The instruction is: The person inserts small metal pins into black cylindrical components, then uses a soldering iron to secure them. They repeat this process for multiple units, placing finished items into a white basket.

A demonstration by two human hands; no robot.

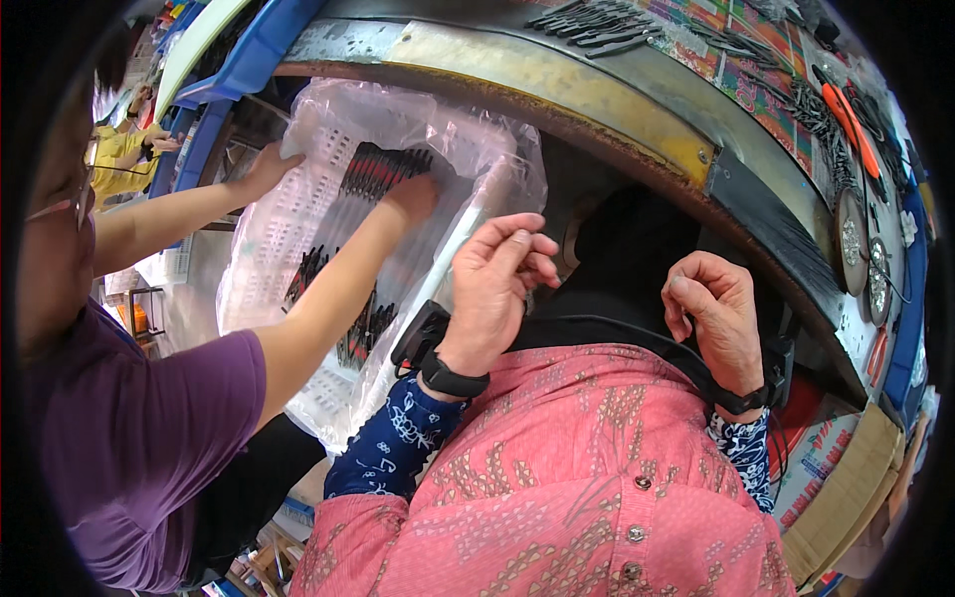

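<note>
My left hand (pixel 492 289) is raised beside the near edge of a white perforated crate (pixel 485 211). Its fingers are curled, the thumb lies against them, and nothing shows in them. In front of my body my right hand (pixel 721 313) hangs with loosely bent fingers, likewise with nothing visible in it. Each wrist wears a black strap (pixel 453 378) with a small device. Clear plastic sheeting (pixel 418 104) lines the crate, where rows of slim dark pieces with red parts (pixel 373 171) lie. A co-worker's hand (pixel 413 197) touches these pieces; the other hand (pixel 269 171) is at the crate's far-left side.
A metal-edged workbench (pixel 557 75) curves across the top and right. On it are slim dark metal pieces (pixel 597 25), an orange-handled tool (pixel 846 114) and round metal dishes (pixel 852 244). A cardboard box (pixel 846 488) stands at lower right. The co-worker in purple (pixel 169 428) stands close at left.
</note>
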